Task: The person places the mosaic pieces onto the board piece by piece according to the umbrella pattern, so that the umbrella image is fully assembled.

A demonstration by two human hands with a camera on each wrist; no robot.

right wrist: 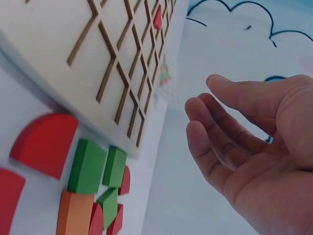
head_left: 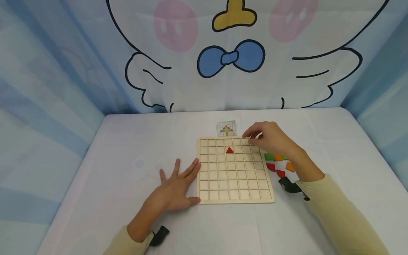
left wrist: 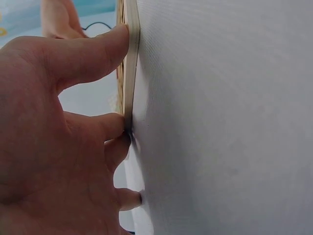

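A wooden grid board (head_left: pixel 234 175) lies on the white table, with one red triangle (head_left: pixel 229 150) in a cell near its far side. My left hand (head_left: pixel 172 193) is spread beside the board. Its thumb and some fingertips touch the board's left edge, seen close up at the wooden edge (left wrist: pixel 131 73) in the left wrist view. Over the far right corner, my right hand (head_left: pixel 272 136) hovers with fingers loosely bent; the right wrist view shows nothing between its thumb (right wrist: pixel 244 93) and fingers. Just beyond the board lies a small card (head_left: pixel 226 130) printed with a coloured grid pattern.
Loose pieces lie right of the board: a green block (head_left: pixel 269 156), an orange block (head_left: pixel 278 157), a red quarter-round (head_left: pixel 271 167) and several others, partly behind the right forearm. A cartoon-printed curtain (head_left: pixel 229 92) hangs behind the table.
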